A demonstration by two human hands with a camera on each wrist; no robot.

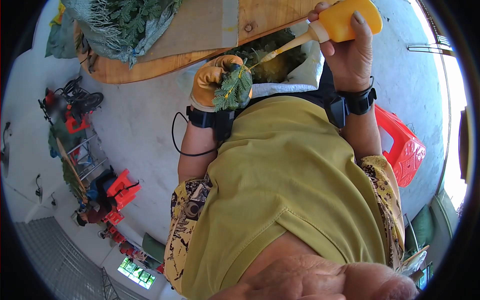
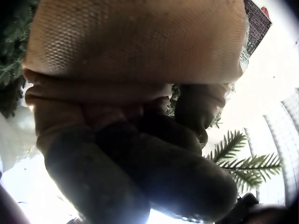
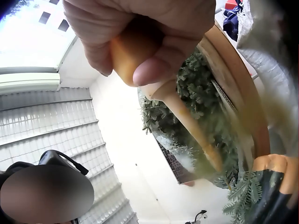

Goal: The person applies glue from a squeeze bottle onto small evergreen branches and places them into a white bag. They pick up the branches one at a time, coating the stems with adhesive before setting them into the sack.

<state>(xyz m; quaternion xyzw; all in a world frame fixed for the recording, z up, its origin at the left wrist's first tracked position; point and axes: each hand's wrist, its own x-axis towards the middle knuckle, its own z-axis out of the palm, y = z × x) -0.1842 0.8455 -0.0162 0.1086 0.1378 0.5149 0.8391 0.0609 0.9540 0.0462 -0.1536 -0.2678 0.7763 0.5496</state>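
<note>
My left hand (image 1: 212,82), in an orange glove with dark fingers, pinches a green fern-like sprig (image 1: 232,90) in front of my waist. In the left wrist view, the gloved fingers (image 2: 182,172) are curled and the sprig's leaves (image 2: 252,167) stick out beyond them. My bare right hand (image 1: 352,62) grips a yellow squeeze bottle (image 1: 352,20), tilted with its long pale nozzle (image 1: 290,46) pointing down at the sprig. The nozzle tip, smeared yellow, is right by the sprig's stem end. In the right wrist view, fingers and thumb wrap round the bottle (image 3: 133,53).
A wooden table (image 1: 115,72) with cardboard (image 1: 192,30) and a sack (image 1: 82,15) of green sprigs stands ahead. Below its edge, a white bag (image 1: 285,90) holds more greenery. A red stool (image 1: 400,145) is at my right; red stools (image 1: 122,190) and people are farther left.
</note>
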